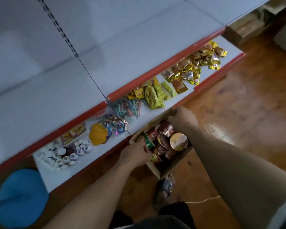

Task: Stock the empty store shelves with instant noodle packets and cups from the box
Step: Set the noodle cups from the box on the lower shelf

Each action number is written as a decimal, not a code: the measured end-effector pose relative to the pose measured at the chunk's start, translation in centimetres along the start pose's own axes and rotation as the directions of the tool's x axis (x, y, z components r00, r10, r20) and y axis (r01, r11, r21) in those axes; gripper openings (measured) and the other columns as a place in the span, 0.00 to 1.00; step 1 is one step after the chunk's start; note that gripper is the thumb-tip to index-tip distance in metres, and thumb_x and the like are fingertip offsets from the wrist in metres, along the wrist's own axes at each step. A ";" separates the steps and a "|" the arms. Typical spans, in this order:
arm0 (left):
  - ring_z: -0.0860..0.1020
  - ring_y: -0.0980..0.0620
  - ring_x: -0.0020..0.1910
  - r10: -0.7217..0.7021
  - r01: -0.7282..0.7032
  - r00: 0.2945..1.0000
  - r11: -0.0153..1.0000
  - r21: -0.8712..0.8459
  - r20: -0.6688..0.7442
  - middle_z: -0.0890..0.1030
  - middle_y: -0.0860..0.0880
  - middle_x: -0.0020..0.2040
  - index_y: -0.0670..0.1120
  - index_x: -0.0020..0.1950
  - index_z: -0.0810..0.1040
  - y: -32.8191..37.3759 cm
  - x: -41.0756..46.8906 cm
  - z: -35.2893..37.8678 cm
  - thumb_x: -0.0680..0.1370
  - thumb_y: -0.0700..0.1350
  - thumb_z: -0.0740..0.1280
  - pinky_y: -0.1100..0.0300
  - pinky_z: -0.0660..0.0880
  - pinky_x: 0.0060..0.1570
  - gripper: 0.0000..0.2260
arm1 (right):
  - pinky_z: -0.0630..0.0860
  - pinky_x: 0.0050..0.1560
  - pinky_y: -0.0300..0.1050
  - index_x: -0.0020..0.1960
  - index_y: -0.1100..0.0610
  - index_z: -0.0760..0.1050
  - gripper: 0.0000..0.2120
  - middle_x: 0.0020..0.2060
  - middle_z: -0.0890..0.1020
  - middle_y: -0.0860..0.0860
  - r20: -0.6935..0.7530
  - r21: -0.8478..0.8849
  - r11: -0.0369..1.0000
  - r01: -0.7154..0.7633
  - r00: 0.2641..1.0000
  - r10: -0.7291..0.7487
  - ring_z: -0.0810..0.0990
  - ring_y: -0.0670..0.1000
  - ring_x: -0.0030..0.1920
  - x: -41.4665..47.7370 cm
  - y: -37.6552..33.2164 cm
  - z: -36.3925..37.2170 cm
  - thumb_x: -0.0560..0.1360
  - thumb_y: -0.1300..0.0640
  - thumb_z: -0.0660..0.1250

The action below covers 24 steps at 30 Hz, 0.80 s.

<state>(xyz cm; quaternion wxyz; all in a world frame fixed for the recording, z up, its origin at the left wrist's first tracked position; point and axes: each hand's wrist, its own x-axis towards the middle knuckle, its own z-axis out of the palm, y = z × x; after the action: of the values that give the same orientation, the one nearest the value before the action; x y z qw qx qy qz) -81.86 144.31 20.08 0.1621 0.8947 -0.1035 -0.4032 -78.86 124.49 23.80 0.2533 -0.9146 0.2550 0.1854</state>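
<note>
Box (175, 164), mouth up, runs near-left to far-right. Left hand (135, 154) fingers curl over its near rim. Right hand (184, 119) is at the far corner, fingers hidden.

The box (175, 162) stands on the floor (238, 104), just before the lower shelf (139, 123). Noodle cups (178, 141) and packets (149, 142) lie in it. The upper shelf (89, 71) sits above and behind.

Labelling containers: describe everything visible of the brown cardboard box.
The brown cardboard box is open-topped, set diagonally beside the lowest shelf, over wooden floor; whether it rests there is unclear. Instant noodle cups and packets fill it. The left hand grips its near-left rim, the right hand its far corner flap.
</note>
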 end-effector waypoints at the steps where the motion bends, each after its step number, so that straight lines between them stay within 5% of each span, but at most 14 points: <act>1: 0.77 0.49 0.46 -0.009 0.009 1.000 1.000 0.004 0.024 0.78 0.52 0.46 0.54 0.49 0.75 0.7 1.3 1.1 0.79 0.53 0.62 0.55 0.75 0.44 0.05 | 0.71 0.40 0.47 0.46 0.54 0.72 0.04 0.39 0.77 0.51 0.021 0.021 1.000 -0.020 1.000 0.019 0.75 0.56 0.40 1.1 1.5 0.5 0.76 0.54 0.64; 3: 0.77 0.50 0.48 -0.042 0.041 0.996 0.999 0.005 0.077 0.79 0.52 0.48 0.54 0.50 0.76 1.4 3.9 3.4 0.79 0.53 0.62 0.55 0.75 0.46 0.05 | 0.73 0.38 0.48 0.43 0.54 0.72 0.08 0.37 0.76 0.51 0.078 0.055 0.997 -0.053 0.996 0.049 0.76 0.55 0.38 3.1 4.2 2.3 0.77 0.51 0.64; 9: 0.78 0.47 0.53 -0.133 0.137 0.978 0.990 -0.014 0.159 0.78 0.54 0.56 0.55 0.53 0.78 0.2 13.3 10.5 0.78 0.54 0.63 0.50 0.78 0.53 0.08 | 0.76 0.54 0.53 0.63 0.55 0.72 0.19 0.51 0.76 0.53 0.235 0.115 0.973 -0.202 0.957 0.171 0.78 0.59 0.52 8.0 11.6 12.1 0.77 0.47 0.61; 13: 0.77 0.47 0.53 -0.216 0.221 0.960 0.975 -0.012 0.178 0.79 0.50 0.57 0.54 0.56 0.75 -1.8 20.2 15.1 0.78 0.55 0.63 0.53 0.76 0.54 0.10 | 0.71 0.46 0.46 0.62 0.54 0.72 0.17 0.49 0.77 0.52 0.320 0.199 0.927 -0.319 0.915 0.246 0.74 0.54 0.46 10.3 15.8 20.1 0.78 0.47 0.63; 19: 0.73 0.45 0.65 -0.298 0.300 0.954 0.948 -0.106 0.030 0.72 0.49 0.69 0.50 0.72 0.68 -5.9 29.7 18.9 0.78 0.54 0.67 0.53 0.71 0.58 0.24 | 0.73 0.47 0.45 0.58 0.54 0.77 0.13 0.52 0.80 0.51 0.398 0.330 0.786 -0.522 0.832 0.386 0.78 0.54 0.52 14.5 17.5 31.1 0.77 0.48 0.64; 24: 0.67 0.44 0.72 -0.367 0.362 0.930 0.924 -0.124 -0.018 0.63 0.48 0.76 0.49 0.79 0.58 -8.7 34.5 20.9 0.76 0.57 0.68 0.49 0.66 0.69 0.35 | 0.75 0.58 0.54 0.62 0.63 0.77 0.16 0.56 0.81 0.59 0.555 0.431 0.600 -0.674 0.722 0.412 0.79 0.61 0.58 18.1 16.4 36.6 0.79 0.57 0.60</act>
<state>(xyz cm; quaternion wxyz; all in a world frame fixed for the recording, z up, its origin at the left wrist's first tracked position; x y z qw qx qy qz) -74.60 137.18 -19.89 0.1393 0.8951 0.0923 -0.4133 -81.28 126.04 -20.12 0.5079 -0.5981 0.5150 0.3452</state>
